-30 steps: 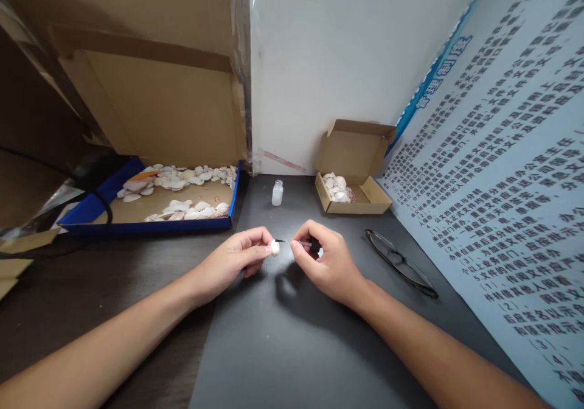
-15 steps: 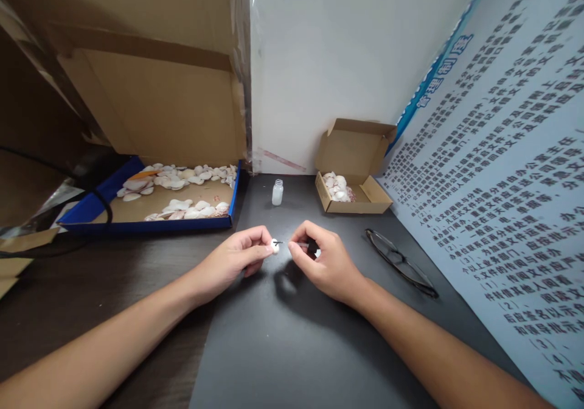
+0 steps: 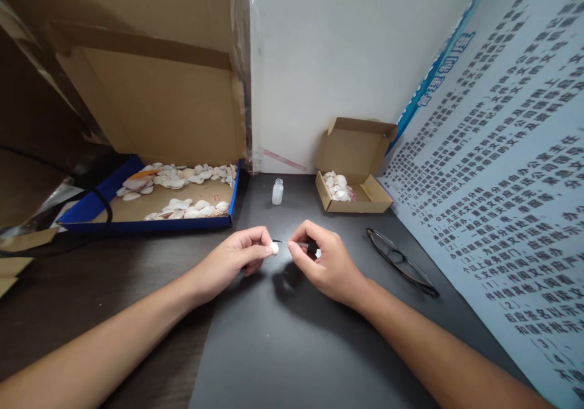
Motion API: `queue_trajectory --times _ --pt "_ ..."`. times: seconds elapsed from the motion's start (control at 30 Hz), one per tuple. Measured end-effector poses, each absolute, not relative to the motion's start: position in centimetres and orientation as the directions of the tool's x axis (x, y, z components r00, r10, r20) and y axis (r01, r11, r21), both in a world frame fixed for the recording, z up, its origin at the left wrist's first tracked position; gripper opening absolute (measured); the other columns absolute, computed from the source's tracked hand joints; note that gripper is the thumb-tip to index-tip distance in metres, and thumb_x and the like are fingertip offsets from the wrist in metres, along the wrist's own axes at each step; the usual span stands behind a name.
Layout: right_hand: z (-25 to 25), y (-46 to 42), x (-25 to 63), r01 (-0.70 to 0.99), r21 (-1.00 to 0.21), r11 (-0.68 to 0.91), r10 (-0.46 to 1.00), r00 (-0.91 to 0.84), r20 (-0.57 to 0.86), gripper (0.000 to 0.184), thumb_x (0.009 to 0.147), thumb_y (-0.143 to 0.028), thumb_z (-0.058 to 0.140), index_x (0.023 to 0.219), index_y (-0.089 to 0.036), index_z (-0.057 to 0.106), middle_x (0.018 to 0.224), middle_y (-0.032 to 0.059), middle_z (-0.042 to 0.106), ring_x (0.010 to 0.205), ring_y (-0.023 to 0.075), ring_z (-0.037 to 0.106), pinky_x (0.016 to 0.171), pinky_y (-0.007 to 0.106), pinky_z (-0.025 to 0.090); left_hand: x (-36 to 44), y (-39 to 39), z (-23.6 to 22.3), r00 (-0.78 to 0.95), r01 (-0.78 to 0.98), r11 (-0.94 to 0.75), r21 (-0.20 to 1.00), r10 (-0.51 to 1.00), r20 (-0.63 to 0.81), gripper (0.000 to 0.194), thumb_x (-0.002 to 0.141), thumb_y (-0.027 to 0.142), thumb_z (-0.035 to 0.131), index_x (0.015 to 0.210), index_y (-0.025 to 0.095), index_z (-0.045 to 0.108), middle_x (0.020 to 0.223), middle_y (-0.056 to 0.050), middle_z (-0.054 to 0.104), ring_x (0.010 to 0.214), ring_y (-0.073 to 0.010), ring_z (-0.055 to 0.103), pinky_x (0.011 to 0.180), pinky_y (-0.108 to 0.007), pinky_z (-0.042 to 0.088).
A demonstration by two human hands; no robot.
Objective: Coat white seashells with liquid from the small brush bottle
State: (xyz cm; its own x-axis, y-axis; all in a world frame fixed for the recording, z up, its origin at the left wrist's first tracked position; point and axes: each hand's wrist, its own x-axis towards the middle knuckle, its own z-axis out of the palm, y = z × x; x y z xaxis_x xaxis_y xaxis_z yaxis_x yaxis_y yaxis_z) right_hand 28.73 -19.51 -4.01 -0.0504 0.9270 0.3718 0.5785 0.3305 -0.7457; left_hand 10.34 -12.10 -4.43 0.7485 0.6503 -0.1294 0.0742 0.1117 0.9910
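My left hand [image 3: 244, 251] pinches a small white seashell [image 3: 274, 248] between thumb and fingers, part of it hidden by them. Across from it, my right hand [image 3: 322, 257] is closed on a thin brush [image 3: 278, 241] with a black cap [image 3: 312, 246] at its other end. The dark brush tip points left, at the upper edge of the shell; whether it touches cannot be told. Beyond the hands, a small bottle [image 3: 277, 193] of whitish liquid stands upright without its cap.
An open blue-edged box [image 3: 157, 223] at the left holds many shells [image 3: 201, 208]. A small cardboard box [image 3: 371, 205] with white shells [image 3: 337, 187] stands behind the right hand. Glasses [image 3: 401, 263] lie right, before a printed sheet [image 3: 506, 171]. A black cable [image 3: 103, 199] hangs left.
The brush tip has shifted slightly up, from across the shell's face to its upper edge. Both hands stay nearly in place.
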Motion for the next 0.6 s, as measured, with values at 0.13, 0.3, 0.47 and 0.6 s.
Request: queue_trajectory --times 0.13,0.3,0.47,0.6 --pt "-4.01 -19.69 28.7 0.564 -0.749 0.347 0.934 -0.136 0.33 0.008 0.08 -0.016 0.057 0.073 -0.016 0.054 0.064 -0.0042 0.052 0.056 0.0059 0.043 0.054 0.017 0.035 10.29 -12.04 -4.52 0.75 0.071 0.108 0.992 0.649 -0.125 0.022 0.082 0.033 0.06 0.073 0.017 0.048 0.056 0.008 0.038 0.052 -0.0065 0.032 0.05 -0.021 0.023" --pt "-3.95 -19.63 28.77 0.575 -0.743 0.342 0.924 -0.062 0.377 0.008 0.08 -0.016 0.057 0.072 -0.016 0.053 0.064 -0.0039 0.051 0.058 0.0065 0.044 0.054 0.018 0.035 10.25 -12.02 -4.53 0.754 0.074 0.095 0.993 0.646 -0.118 0.022 0.082 0.033 0.061 0.074 0.017 0.048 0.057 0.008 0.038 0.053 -0.0067 0.032 0.05 -0.021 0.023" --pt "-4.04 -19.56 28.76 0.587 -0.731 0.349 0.921 -0.072 0.382 0.007 0.082 -0.017 0.056 0.075 -0.016 0.055 0.067 -0.0032 0.053 0.06 0.0067 0.046 0.055 0.018 0.036 10.37 -12.09 -4.46 0.761 0.085 0.079 0.993 0.638 -0.117 0.023 0.081 0.033 0.061 0.074 0.017 0.047 0.057 0.008 0.039 0.053 -0.0067 0.031 0.05 -0.022 0.022" --pt "-3.93 -19.63 28.72 0.593 -0.731 0.338 0.931 -0.094 0.354 0.009 0.078 -0.015 0.057 0.07 -0.016 0.053 0.063 -0.0042 0.052 0.056 0.006 0.043 0.053 0.018 0.034 10.3 -12.0 -4.66 0.775 0.062 0.083 0.995 0.624 -0.1 0.021 0.082 0.033 0.059 0.076 0.017 0.047 0.057 0.008 0.039 0.052 -0.0069 0.031 0.049 -0.023 0.021"
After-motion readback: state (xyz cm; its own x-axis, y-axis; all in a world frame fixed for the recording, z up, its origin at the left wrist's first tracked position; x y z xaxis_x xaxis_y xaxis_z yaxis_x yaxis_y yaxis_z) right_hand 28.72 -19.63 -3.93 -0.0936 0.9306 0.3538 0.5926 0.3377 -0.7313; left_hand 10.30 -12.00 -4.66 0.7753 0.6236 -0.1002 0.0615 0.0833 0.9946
